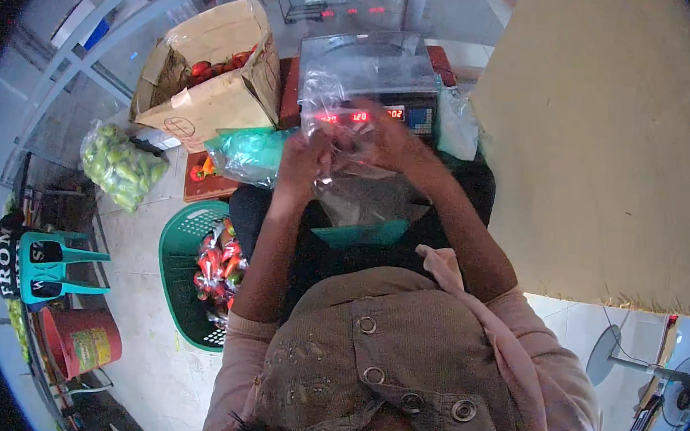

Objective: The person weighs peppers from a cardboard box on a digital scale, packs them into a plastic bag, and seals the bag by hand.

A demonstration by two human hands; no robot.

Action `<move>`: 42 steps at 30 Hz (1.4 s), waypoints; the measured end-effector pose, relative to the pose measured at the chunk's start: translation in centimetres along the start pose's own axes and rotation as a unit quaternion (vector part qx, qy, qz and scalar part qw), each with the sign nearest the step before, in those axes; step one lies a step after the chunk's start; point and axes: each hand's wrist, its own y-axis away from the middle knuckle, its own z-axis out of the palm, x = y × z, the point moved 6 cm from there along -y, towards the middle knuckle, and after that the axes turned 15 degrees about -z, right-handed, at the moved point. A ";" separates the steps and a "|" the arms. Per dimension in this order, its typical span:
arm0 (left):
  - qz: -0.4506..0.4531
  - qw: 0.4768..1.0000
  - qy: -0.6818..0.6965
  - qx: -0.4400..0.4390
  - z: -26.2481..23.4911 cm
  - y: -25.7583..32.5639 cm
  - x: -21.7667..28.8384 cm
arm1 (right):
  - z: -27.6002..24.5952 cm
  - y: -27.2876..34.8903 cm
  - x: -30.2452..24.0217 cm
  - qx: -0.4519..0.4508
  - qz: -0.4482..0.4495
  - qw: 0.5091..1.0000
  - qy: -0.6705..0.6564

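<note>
In front of the digital scale (374, 85), both hands are raised and closed on a clear plastic bag (350, 75): the left hand (305, 158) pinches its lower left part, and the right hand (386, 136) grips it just beside, fingers curled into the film. The bag stands up over the scale's platform and partly veils the red display; whether anything lies inside it is hard to make out through the glare and creases. Left of the scale sits an open cardboard box (209, 78) with red peppers showing inside, and below that box a green-tinted plastic bag (247, 152) lies on its side. Further left of the scale, a clear bag of green peppers (121, 165) rests on the floor. Below and left of the scale, a green basket (182, 270) holds red peppers in wrapping, its right edge hidden by the person's left forearm. Right of the scale, a large tan board (610, 141) blocks everything behind it.
</note>
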 end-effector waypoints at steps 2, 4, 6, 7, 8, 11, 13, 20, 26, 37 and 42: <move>0.019 0.995 0.094 0.024 -0.7 -0.6 -0.5 | 0.8 1.9 1.9 -0.118 0.062 0.967 0.218; 0.103 0.984 0.103 0.100 -2.9 -0.2 0.0 | -0.8 3.5 4.6 -0.115 0.109 0.962 0.224; 0.094 0.985 0.108 0.095 -3.9 -0.1 -0.5 | -2.4 4.7 5.2 -0.111 0.154 0.954 0.232; 0.091 0.985 0.111 0.092 -4.6 0.0 -0.7 | -3.2 4.7 4.6 -0.050 0.158 0.964 0.206; 0.088 0.986 0.114 0.088 -5.3 0.0 -0.8 | -3.8 4.8 4.1 0.010 0.160 0.971 0.180; 0.115 0.983 0.058 0.132 -7.6 -0.6 -3.7 | -2.7 3.8 2.1 0.083 0.113 0.985 0.102; 0.204 0.922 -0.062 0.323 -8.1 0.9 -3.4 | -3.0 3.8 2.7 0.054 0.127 0.980 0.144; 0.373 0.843 -0.372 0.110 2.5 3.7 1.8 | 1.1 2.4 0.6 -0.162 -0.026 0.953 0.255; 0.182 0.947 -0.242 0.103 1.7 2.4 -1.3 | -2.4 2.7 -0.6 0.025 0.143 0.961 0.234; 0.177 0.960 -0.145 0.163 -0.6 2.9 -0.3 | -1.6 5.8 1.5 0.077 0.181 0.980 0.013; 0.161 0.972 -0.131 0.111 -0.7 3.0 -0.3 | -2.6 5.1 1.0 0.008 0.144 0.977 0.157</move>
